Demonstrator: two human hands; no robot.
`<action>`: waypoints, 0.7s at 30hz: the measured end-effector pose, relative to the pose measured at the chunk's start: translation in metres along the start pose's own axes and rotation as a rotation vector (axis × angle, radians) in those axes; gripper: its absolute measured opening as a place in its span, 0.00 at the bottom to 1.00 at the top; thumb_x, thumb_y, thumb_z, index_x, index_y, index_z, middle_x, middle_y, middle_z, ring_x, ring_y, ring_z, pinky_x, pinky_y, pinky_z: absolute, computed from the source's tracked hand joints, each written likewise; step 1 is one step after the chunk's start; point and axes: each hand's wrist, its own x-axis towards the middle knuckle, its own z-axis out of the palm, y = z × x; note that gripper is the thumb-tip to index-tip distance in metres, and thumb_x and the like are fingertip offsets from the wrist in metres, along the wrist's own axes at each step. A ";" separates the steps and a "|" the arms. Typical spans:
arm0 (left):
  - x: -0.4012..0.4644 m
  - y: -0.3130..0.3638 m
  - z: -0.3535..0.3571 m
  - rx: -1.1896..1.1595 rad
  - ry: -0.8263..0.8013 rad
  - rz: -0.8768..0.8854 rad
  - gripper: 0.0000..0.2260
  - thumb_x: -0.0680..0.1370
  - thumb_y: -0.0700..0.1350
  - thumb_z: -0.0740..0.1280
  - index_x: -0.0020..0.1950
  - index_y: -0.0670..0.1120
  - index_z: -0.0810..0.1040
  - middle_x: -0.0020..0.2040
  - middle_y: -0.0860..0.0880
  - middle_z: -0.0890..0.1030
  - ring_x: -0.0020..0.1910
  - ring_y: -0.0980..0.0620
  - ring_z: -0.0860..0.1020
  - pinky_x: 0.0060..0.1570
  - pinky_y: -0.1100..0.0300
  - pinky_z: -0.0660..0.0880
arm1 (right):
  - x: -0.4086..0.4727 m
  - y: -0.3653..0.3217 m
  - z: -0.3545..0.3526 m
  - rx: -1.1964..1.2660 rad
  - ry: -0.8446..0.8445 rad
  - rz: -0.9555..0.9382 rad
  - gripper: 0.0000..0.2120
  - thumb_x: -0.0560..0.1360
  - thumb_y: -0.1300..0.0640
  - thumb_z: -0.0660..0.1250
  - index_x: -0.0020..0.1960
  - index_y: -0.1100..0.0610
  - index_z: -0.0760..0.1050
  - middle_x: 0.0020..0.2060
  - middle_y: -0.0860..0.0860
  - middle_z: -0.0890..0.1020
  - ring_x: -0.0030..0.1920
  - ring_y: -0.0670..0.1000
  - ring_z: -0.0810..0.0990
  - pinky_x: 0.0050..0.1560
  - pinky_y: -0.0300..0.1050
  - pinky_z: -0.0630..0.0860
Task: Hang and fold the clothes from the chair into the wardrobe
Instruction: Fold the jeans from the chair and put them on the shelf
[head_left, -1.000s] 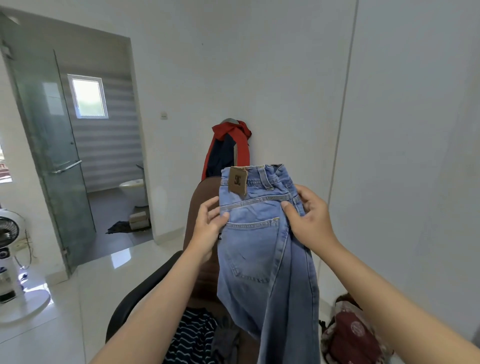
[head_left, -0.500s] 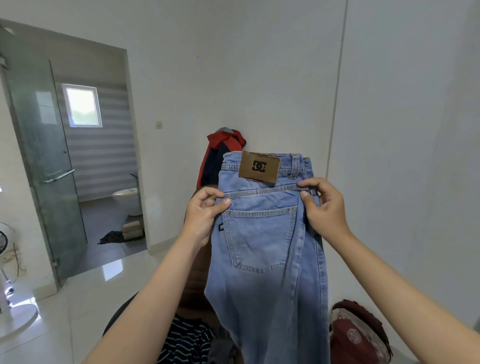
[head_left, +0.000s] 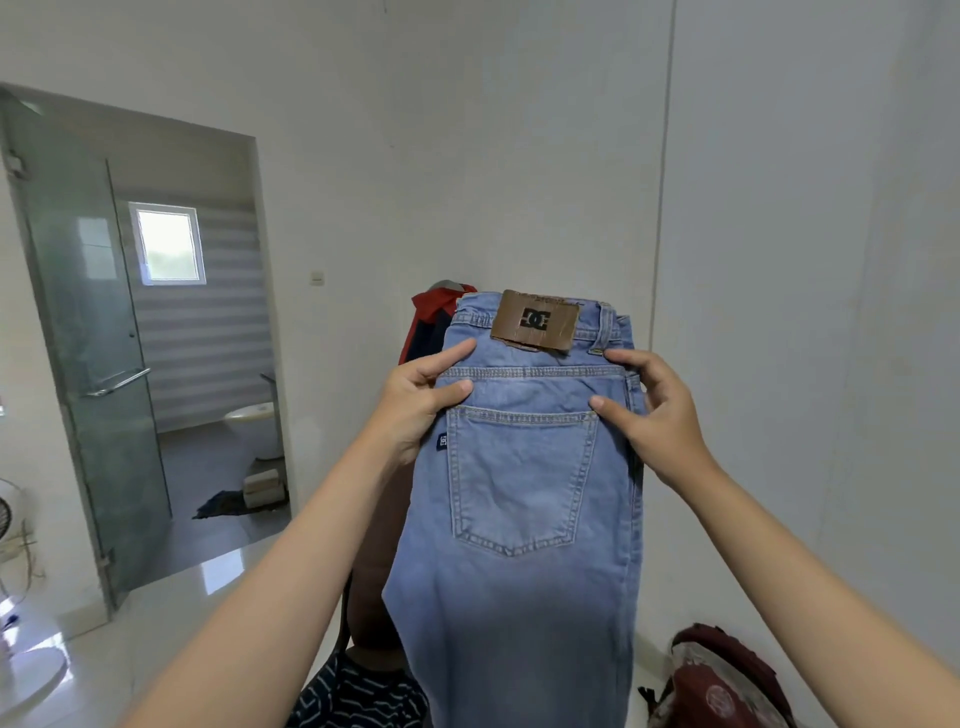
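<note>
At the far left edge a white fan (head_left: 10, 525) stands on the glossy floor (head_left: 171, 613). Next to it a glass door (head_left: 83, 332) stands open onto a bathroom, where a small window (head_left: 167, 243) is bright, a toilet (head_left: 254, 423) sits against the striped wall, and a dark mat (head_left: 228, 504) lies on the grey tiles. A switch (head_left: 316, 278) is on the white wall (head_left: 415, 156) just right of the doorway.

The left hand (head_left: 415, 410) holds the left edge of the jeans (head_left: 519, 519) just under the waistband, fingers (head_left: 449, 358) curled over the front of the denim and clamped on it. The jeans hang upright in the air between both hands, folded lengthwise, with the back pocket facing the camera and a brown patch (head_left: 535, 320) at the waistband. Behind them the brown chair (head_left: 376, 571) shows at the left of the denim, with a red and navy jacket (head_left: 428, 327) over its top and a striped garment (head_left: 358, 696) on its seat.

The right hand (head_left: 660, 421) grips the right edge of the jeans at the same height, its thumb and fingers pinching the fabric beside the belt loop. Low at the right, a dark red bag (head_left: 722, 680) lies on the floor near the wall.
</note>
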 end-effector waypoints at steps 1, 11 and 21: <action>0.002 0.002 0.004 -0.026 0.018 0.007 0.22 0.74 0.26 0.64 0.63 0.46 0.75 0.58 0.43 0.80 0.48 0.53 0.81 0.49 0.60 0.80 | 0.000 -0.001 -0.001 0.005 0.005 -0.013 0.22 0.70 0.67 0.73 0.60 0.52 0.73 0.58 0.44 0.78 0.61 0.41 0.76 0.62 0.37 0.71; 0.013 0.019 0.022 -0.080 0.032 0.027 0.22 0.74 0.27 0.62 0.64 0.45 0.75 0.54 0.45 0.81 0.43 0.53 0.83 0.46 0.59 0.80 | -0.065 0.020 0.005 -0.039 -0.062 0.084 0.41 0.70 0.56 0.73 0.76 0.47 0.55 0.72 0.35 0.64 0.69 0.37 0.66 0.63 0.32 0.69; 0.024 0.036 0.006 -0.081 0.086 0.026 0.21 0.76 0.28 0.63 0.66 0.44 0.74 0.49 0.46 0.83 0.41 0.53 0.83 0.43 0.59 0.81 | -0.076 0.026 0.032 0.061 0.000 0.046 0.28 0.73 0.71 0.67 0.63 0.43 0.76 0.60 0.38 0.79 0.63 0.44 0.76 0.63 0.36 0.71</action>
